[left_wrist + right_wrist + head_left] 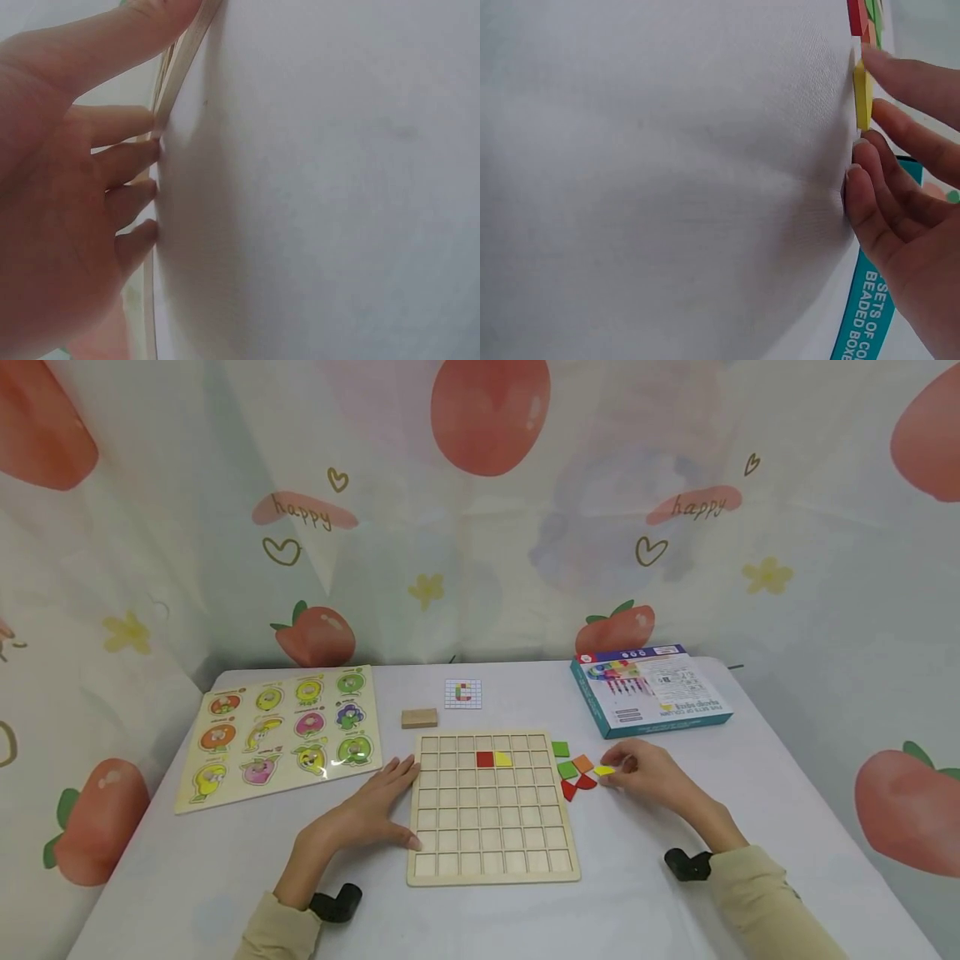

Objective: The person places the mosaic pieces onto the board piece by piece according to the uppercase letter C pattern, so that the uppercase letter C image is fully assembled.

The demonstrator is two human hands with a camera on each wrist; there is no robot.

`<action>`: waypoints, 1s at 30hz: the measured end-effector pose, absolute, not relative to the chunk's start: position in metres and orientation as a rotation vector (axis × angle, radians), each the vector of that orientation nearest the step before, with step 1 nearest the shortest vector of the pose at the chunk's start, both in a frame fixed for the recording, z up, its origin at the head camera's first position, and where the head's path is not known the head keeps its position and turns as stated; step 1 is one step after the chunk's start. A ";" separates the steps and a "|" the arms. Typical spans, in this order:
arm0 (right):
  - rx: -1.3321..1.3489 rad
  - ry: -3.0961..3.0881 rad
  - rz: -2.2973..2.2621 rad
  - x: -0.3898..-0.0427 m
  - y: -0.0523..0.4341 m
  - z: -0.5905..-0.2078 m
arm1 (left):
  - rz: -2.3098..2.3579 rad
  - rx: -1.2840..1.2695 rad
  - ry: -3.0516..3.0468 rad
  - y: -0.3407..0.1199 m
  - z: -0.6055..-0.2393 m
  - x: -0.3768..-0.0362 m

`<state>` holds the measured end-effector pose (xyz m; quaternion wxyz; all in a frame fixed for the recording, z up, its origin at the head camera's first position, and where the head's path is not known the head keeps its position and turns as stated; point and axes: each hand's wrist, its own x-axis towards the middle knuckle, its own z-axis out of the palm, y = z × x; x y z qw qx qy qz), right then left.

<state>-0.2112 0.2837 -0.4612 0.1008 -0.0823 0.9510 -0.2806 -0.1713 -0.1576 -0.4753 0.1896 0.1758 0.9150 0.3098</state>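
Board (492,875) with grid on desk (525,931), head view, yellow tile (604,771) just right of loose coloured tiles (567,770); left wrist, left hand (67,202) against board's edge, grip spread; right wrist, right hand (926,240), grip pinching yellow tile.

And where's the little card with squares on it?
In the head view, the card lies at the back of the table, beyond the grid board, farther back than the small wooden block and to its right.
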 end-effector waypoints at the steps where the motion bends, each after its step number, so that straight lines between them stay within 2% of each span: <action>1: -0.237 2.803 -0.828 -0.211 0.284 -0.461 | 0.875 0.491 2.571 -0.158 -0.475 -0.171; 16: -0.291 2.820 -0.903 -0.209 0.280 -0.465 | 0.878 0.492 2.570 -0.157 -0.476 -0.170; 30: -0.424 2.734 -1.060 -0.219 0.247 -0.457 | 0.874 0.504 2.574 -0.158 -0.475 -0.169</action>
